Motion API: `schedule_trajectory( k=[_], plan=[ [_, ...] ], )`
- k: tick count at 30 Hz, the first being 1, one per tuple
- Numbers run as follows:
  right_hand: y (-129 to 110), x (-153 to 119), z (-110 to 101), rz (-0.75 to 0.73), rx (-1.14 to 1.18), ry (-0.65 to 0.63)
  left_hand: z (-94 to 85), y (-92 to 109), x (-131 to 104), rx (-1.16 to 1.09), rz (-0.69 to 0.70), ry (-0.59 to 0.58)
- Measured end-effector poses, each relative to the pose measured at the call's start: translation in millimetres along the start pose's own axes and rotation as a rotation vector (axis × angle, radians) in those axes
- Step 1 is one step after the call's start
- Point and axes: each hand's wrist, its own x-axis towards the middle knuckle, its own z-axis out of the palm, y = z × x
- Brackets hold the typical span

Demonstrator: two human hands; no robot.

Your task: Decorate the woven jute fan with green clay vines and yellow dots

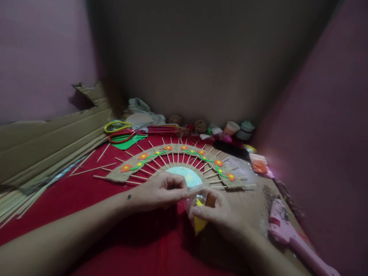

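Just in front of a semicircular fan-shaped craft piece, a small clear plastic bag with yellow material in it is held between both hands. My left hand pinches the bag's upper edge between thumb and fingertips. From the right, my right hand is closed around the bag's side, thumb across its front. Behind them lies the craft piece, made of thin sticks and a twine-covered band with orange flowers, yellow dots and green wavy lines. At its centre sits a pale blue half-round, partly covered by my hands.
A pink glue gun lies at the right on a brown board. Yellow- and red-handled scissors rest on green sheets at back left. Loose sticks and cardboard line the left. A cup stands at the back.
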Motion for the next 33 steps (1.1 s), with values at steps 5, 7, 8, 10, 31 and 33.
schedule_trajectory(
  k=[5, 7, 8, 10, 31, 33],
  plan=[
    [5.8, 1.2, 0.8, -0.007, 0.039, -0.013, 0.3, 0.2, 0.5, -0.056, 0.0, 0.015],
    [6.0, 1.6, 2.1, -0.011, 0.057, 0.002, 0.6, 0.3, 0.4, -0.064, -0.007, 0.016],
    [5.6, 1.7, 2.7, -0.015, 0.064, 0.006, 0.8, 0.3, 0.2, -0.063, -0.009, 0.019],
    [4.5, 2.0, 3.3, -0.017, 0.066, 0.01, 1.1, 0.2, -0.4, -0.057, -0.012, 0.026],
    [8.2, 1.2, 4.0, -0.271, -0.512, 0.301, 0.7, 1.7, -0.5, -0.069, -0.044, 0.11],
    [7.2, 0.9, 4.4, -0.234, -0.496, 0.279, 1.4, 4.5, -1.6, -0.092, -0.054, 0.101]
  ],
)
